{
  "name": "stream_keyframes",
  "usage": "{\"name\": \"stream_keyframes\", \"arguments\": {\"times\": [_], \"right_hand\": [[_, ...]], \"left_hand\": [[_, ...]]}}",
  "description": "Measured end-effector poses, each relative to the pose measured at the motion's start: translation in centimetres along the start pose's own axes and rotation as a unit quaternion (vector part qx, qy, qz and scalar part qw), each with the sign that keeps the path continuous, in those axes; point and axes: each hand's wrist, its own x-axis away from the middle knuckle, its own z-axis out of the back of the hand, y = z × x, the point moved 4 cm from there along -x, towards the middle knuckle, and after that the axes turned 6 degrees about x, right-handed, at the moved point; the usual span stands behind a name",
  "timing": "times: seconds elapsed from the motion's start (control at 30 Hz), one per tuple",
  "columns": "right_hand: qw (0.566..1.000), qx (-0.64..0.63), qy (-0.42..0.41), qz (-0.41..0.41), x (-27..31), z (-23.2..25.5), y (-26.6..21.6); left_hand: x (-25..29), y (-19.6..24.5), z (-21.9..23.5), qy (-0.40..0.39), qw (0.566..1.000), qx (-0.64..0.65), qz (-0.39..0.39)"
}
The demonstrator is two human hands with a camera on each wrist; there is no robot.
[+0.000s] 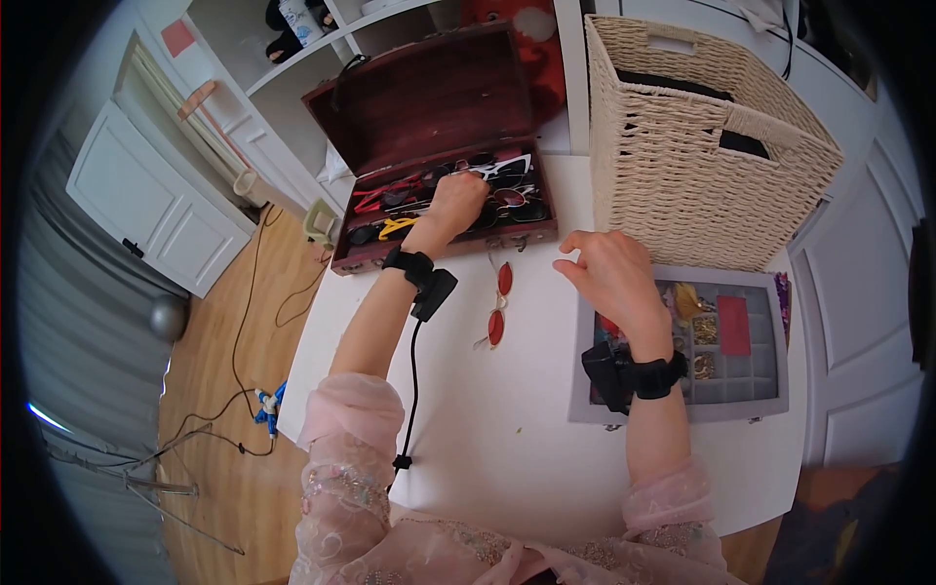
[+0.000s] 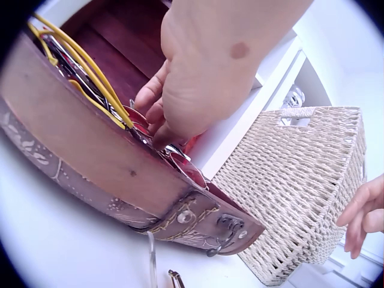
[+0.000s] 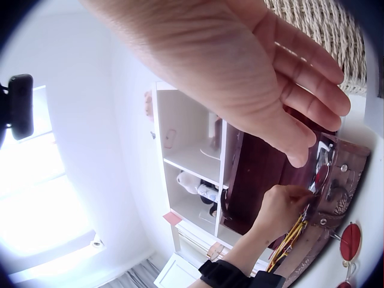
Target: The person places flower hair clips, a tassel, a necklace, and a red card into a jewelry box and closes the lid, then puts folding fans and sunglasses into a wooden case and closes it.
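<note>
My left hand [image 1: 456, 203] reaches into an open dark-red case [image 1: 434, 112] packed with several pairs of glasses. Its bent fingers pinch a pair of red-lensed sunglasses [image 2: 187, 170] near the case's front wall; part of the frame is hidden behind the fingers. Yellow-framed glasses [image 1: 395, 227] lie left of that hand, and white-framed ones [image 1: 512, 168] to its right. In front of the case, another pair of red-lensed sunglasses [image 1: 496, 328] rests on the white table. My right hand [image 1: 614, 283] hovers over the grey compartment box with relaxed fingers, holding nothing.
A tall woven basket [image 1: 702, 166] stands right of the case. The grey compartment box [image 1: 765, 385] with small trinkets sits at the table's right side. White shelving [image 1: 292, 107] rises behind the case. A cable [image 1: 413, 380] hangs from the left wrist camera across the table [image 1: 487, 429].
</note>
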Motion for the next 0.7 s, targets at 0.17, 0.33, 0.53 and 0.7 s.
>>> {"name": "stream_keyframes", "arguments": {"times": [0.17, 0.33, 0.53, 0.7], "right_hand": [[1.000, -0.001, 0.006, 0.006, 0.1, -0.1, 0.1], [1.000, 0.008, 0.006, 0.021, 0.0, -0.3, 0.2], [1.000, 0.005, 0.004, 0.017, 0.0, -0.3, 0.2], [1.000, 0.009, 0.009, 0.020, 0.0, -0.3, 0.3]], "left_hand": [[0.4, -1.0, 0.6, 0.008, 1.000, 0.010, -0.007], [0.7, -1.8, 1.7, 0.030, 0.999, 0.004, -0.011], [1.2, -3.2, 1.2, 0.014, 0.998, -0.061, 0.010], [1.5, -4.3, 1.6, 0.035, 0.999, -0.034, 0.017]]}}
